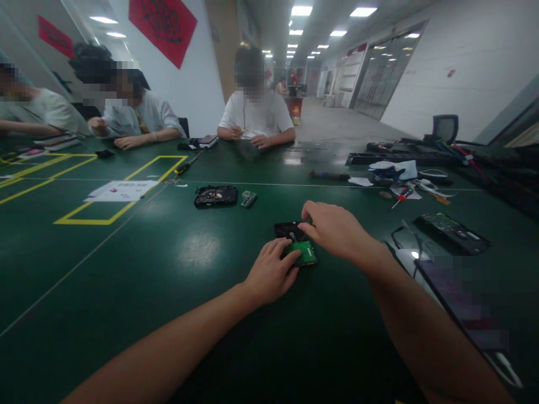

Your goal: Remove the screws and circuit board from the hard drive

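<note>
A black hard drive [288, 229] with a green circuit board [306, 253] on it lies on the dark green table [168, 292] in front of me. My left hand [272, 272] rests on its near left edge, fingers curled against the green board. My right hand [334, 227] covers the drive's right side from above, fingers bent down and pinched over it; whether it holds a small tool is hidden.
A second opened drive [215, 196] and a loose green board [248, 198] lie further back. Papers [122, 191] sit in a yellow-taped box. Tools, cables and boards [450, 227] crowd the right. A dark tablet [463, 297] lies at my right. Several people sit across the table.
</note>
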A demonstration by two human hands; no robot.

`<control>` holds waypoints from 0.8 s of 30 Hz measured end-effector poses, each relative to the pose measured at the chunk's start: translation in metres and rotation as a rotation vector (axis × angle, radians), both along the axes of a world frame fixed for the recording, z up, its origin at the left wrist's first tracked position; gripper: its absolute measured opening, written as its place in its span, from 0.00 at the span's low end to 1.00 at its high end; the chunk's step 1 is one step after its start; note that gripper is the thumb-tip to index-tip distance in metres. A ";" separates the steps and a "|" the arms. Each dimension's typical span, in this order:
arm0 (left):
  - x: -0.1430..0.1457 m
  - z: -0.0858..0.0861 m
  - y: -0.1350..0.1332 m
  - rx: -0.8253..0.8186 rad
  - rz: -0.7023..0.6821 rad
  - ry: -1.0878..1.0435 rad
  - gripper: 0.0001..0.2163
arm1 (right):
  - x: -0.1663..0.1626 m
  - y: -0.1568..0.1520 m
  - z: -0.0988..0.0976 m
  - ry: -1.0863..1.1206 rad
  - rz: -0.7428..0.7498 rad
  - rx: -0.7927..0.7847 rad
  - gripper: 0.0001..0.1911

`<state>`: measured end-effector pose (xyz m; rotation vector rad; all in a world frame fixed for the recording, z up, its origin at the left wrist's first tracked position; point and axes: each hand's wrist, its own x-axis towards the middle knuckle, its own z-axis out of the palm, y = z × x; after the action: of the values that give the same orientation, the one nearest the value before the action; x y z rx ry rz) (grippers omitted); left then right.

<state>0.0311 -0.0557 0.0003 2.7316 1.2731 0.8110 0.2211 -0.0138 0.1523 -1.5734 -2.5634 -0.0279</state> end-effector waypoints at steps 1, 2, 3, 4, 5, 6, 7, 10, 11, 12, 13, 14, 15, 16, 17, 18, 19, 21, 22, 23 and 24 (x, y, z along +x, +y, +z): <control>0.000 0.001 0.000 0.002 -0.002 0.001 0.18 | 0.001 0.000 0.000 0.024 0.038 -0.009 0.08; 0.000 0.002 -0.001 0.003 -0.004 0.001 0.18 | 0.003 0.001 0.000 0.050 0.073 -0.021 0.08; 0.000 0.002 -0.001 0.003 -0.004 0.000 0.18 | 0.004 0.001 0.000 0.075 0.096 -0.037 0.09; 0.000 0.003 -0.001 0.002 -0.003 -0.003 0.18 | 0.006 0.001 0.001 0.095 0.108 -0.052 0.10; 0.000 0.004 -0.002 -0.001 -0.004 -0.005 0.18 | 0.006 0.001 0.001 0.109 0.106 -0.066 0.10; 0.000 0.004 -0.002 -0.004 -0.003 -0.007 0.18 | 0.007 0.000 0.001 0.113 0.096 -0.079 0.11; 0.001 0.004 -0.002 -0.009 -0.004 -0.008 0.18 | 0.006 0.000 0.001 0.112 0.071 -0.076 0.12; 0.001 0.003 -0.001 -0.009 -0.001 -0.002 0.18 | 0.004 -0.001 0.001 0.063 -0.035 -0.024 0.12; 0.001 0.002 -0.001 -0.006 0.000 0.002 0.18 | 0.003 -0.001 0.000 0.059 -0.024 -0.014 0.10; 0.001 0.002 -0.001 -0.004 0.004 0.003 0.18 | 0.003 -0.001 0.000 0.070 0.005 -0.007 0.08; 0.000 0.002 -0.001 -0.003 0.006 0.005 0.18 | 0.003 0.000 -0.001 0.092 0.045 -0.005 0.05; 0.000 0.002 -0.001 -0.003 0.007 0.005 0.18 | 0.003 0.002 -0.001 0.122 0.086 -0.011 0.06; 0.000 0.002 -0.001 -0.004 0.007 0.004 0.18 | 0.004 0.003 -0.002 0.150 0.117 -0.022 0.08; 0.000 0.002 -0.001 -0.007 0.006 0.005 0.18 | 0.004 0.004 -0.004 0.174 0.136 -0.031 0.10; 0.001 0.002 -0.001 -0.007 0.005 0.003 0.18 | 0.005 0.006 -0.005 0.187 0.139 -0.037 0.10; 0.001 0.003 -0.001 -0.009 0.003 0.003 0.18 | 0.005 0.007 -0.006 0.190 0.124 -0.035 0.09; 0.001 0.003 -0.001 -0.009 0.002 0.003 0.18 | 0.005 0.007 -0.008 0.179 0.097 -0.024 0.08; 0.001 0.003 -0.001 -0.009 -0.001 0.004 0.18 | 0.004 0.007 -0.009 0.133 0.029 0.016 0.12; 0.000 0.003 -0.001 -0.011 -0.002 0.007 0.18 | 0.003 0.006 -0.009 0.106 0.005 0.035 0.13; 0.000 0.003 -0.001 -0.013 -0.001 0.011 0.18 | 0.002 0.005 -0.008 0.087 -0.003 0.046 0.12; 0.000 0.003 -0.001 -0.015 0.001 0.014 0.19 | 0.001 0.004 -0.008 0.085 0.006 0.050 0.09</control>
<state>0.0314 -0.0565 0.0033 2.7297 1.2777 0.7806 0.2222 -0.0101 0.1446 -1.5159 -2.4832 -0.0236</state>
